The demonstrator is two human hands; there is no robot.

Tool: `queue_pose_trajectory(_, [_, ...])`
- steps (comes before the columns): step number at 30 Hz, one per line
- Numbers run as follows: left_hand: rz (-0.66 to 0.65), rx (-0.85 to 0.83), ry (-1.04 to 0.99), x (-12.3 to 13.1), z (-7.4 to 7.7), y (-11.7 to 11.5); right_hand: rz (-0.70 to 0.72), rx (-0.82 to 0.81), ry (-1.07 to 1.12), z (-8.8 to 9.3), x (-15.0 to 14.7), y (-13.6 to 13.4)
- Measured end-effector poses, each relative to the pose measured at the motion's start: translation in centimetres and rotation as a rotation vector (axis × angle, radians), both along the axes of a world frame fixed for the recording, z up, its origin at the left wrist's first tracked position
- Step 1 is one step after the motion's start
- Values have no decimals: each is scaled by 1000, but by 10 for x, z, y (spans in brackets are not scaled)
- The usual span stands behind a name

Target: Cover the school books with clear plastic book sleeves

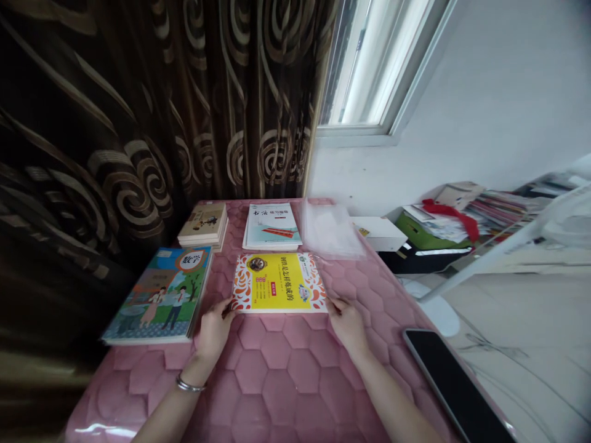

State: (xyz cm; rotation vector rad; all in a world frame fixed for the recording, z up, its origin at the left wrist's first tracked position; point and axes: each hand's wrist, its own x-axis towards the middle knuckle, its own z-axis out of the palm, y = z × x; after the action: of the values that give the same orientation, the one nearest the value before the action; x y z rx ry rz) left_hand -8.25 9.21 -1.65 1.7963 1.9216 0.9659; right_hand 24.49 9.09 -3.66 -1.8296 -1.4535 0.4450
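A yellow book with a red-and-white patterned border lies sideways on the pink padded tabletop. My left hand grips its left edge near the lower corner, fingers closed round it. On the opposite side, my right hand pinches the lower right corner. Left of my left hand is a stack of textbooks with a blue-green cover showing two cartoon figures. Just beyond the yellow book sits a pile of white-and-teal calligraphy books.
Small brown books are stacked at the back left. Clear plastic sleeves lie at the back right, near a white box. A dark tablet-like device rests along the right edge; a white stand is beyond it. Patterned curtains hang behind.
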Motion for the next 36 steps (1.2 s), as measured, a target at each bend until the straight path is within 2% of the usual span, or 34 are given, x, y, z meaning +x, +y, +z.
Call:
queue_pose_trajectory(6, [-150, 249, 21, -9, -15, 6, -26, 70, 42, -10, 1, 1])
queue_pose_trajectory(11, [-153, 326, 123, -14, -28, 11, -21, 116, 111, -21, 3, 3])
queue_pose_trajectory(14, [-151, 384, 240, -11, -21, 7, 12, 126, 15, -12, 6, 1])
queue_pose_trajectory(18, [-262, 408, 434, 6, 1, 1, -11, 230, -377, 20, -9, -5])
queue_pose_trajectory(20, [-357, 394, 481, 20, 8, 2, 102, 259, -466, 33, -31, -6])
queue_pose_trajectory(22, [-433, 392, 483, 34, 10, 5, 315, 251, -469, 39, -59, -4])
queue_pose_trajectory(24, [-465, 403, 470, 44, 8, 8, 459, 247, -485, 37, -86, 0])
queue_pose_trajectory(28, [-447, 438, 444, 48, 1, 12, 540, 257, -552, 24, -112, 9])
queue_pose_trajectory(32, [-485, 453, 436, 39, 3, 14, 549, 311, -547, 16, -103, 13])
queue_pose_trajectory(36, [-504, 485, 427, 19, 8, 15, 524, 379, -509, 11, -70, 10])
